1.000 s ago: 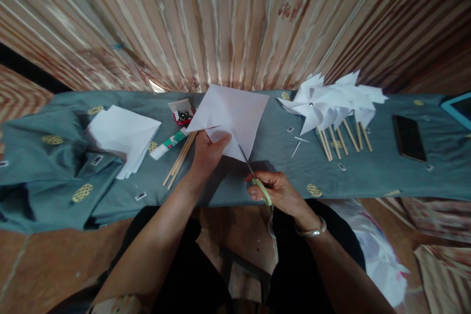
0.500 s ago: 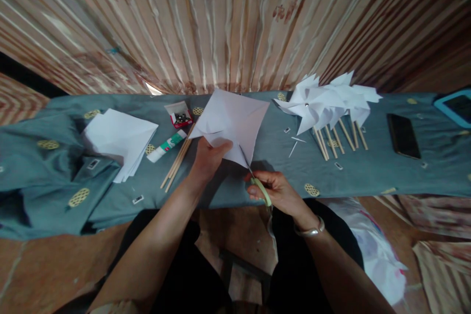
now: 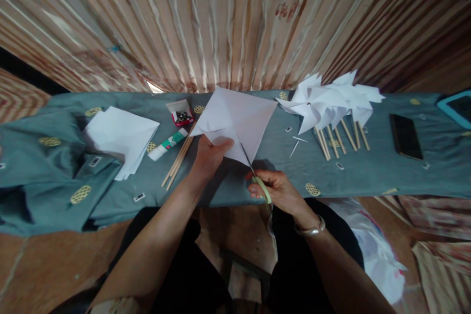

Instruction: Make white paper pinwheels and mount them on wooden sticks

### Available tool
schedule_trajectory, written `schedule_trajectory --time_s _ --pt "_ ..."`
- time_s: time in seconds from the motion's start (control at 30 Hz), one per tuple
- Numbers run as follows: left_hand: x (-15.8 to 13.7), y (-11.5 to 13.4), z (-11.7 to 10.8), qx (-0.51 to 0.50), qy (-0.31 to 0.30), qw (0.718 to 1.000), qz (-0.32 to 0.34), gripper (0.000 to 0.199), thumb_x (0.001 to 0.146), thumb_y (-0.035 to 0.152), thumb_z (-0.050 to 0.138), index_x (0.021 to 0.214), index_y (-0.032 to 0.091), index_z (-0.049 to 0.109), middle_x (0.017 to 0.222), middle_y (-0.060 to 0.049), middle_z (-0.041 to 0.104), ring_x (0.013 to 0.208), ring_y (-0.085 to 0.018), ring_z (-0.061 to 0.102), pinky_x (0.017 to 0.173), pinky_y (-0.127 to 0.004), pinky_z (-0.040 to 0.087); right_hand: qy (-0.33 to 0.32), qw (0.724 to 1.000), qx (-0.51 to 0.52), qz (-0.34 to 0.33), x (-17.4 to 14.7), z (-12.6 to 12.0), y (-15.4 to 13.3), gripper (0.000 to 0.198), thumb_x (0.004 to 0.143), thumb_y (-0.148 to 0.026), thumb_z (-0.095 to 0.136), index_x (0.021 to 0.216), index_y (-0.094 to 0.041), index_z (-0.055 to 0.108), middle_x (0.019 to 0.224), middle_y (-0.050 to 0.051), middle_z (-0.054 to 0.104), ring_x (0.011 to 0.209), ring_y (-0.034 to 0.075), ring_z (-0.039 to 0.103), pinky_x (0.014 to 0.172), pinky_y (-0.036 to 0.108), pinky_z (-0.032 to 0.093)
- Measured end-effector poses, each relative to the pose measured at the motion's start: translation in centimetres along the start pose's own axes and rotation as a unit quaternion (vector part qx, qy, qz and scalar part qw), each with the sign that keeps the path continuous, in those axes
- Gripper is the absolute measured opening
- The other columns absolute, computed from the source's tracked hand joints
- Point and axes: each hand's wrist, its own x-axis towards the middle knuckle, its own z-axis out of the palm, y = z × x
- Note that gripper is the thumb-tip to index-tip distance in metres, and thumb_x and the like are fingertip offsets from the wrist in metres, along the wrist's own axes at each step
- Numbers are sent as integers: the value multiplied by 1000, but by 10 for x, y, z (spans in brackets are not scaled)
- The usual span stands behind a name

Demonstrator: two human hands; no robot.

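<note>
My left hand [image 3: 211,154] pinches a square sheet of white paper [image 3: 239,113] near its lower left edge, thumb on top. The sheet is held slightly above the table, one corner toward me. A slit shows at its left corner. My right hand [image 3: 275,189] is closed on the pale green handles of a pair of scissors [image 3: 262,189]. The blades lie on the paper at its near corner, pointing toward the middle of the sheet. Some fingers of my right hand are hidden behind the handles.
Left of the sheet lie wooden sticks [image 3: 177,164], a glue stick [image 3: 168,144], a small open box of metal pins [image 3: 181,114] and stacked white paper [image 3: 123,137]. On the right are several paper pinwheels [image 3: 331,100], thin white sticks [image 3: 295,145] and a phone [image 3: 406,136] on the green cloth [image 3: 368,171].
The paper's right corner has shifted slightly right and the sheet looks flatter. The scissors stay at the near corner, with both hands almost in place. The view has shifted a little.
</note>
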Motion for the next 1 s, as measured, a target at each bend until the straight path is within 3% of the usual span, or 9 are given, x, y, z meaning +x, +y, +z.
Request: schedule_trajectory --time_s 0.27,0.6,1.0 --pt "-5 1 3 21 -16 1000 -16 18 57 25 77 71 18 68 72 -1 69 68 -18 64 66 -29 52 -2 999 -26 -26 -2 -2 -1 49 62 -55 86 86 -16 70 58 -5 60 53 8 54 50 20 41" --pt "-5 2 3 8 -2 1000 -25 22 54 23 79 72 16 68 73 0 68 68 -16 63 67 -29 50 0 1000 -13 -9 0 -2 2 53 59 -57 87 88 -17 69 60 -5 61 52 8 55 50 20 42" --pt "-7 -1 4 22 -28 999 -38 22 56 27 78 73 18 68 72 -2 68 64 -17 61 63 -31 49 4 1000 -20 -11 -1 -1 -5 51 58 -60 86 78 -18 66 56 -5 60 50 8 53 49 21 40"
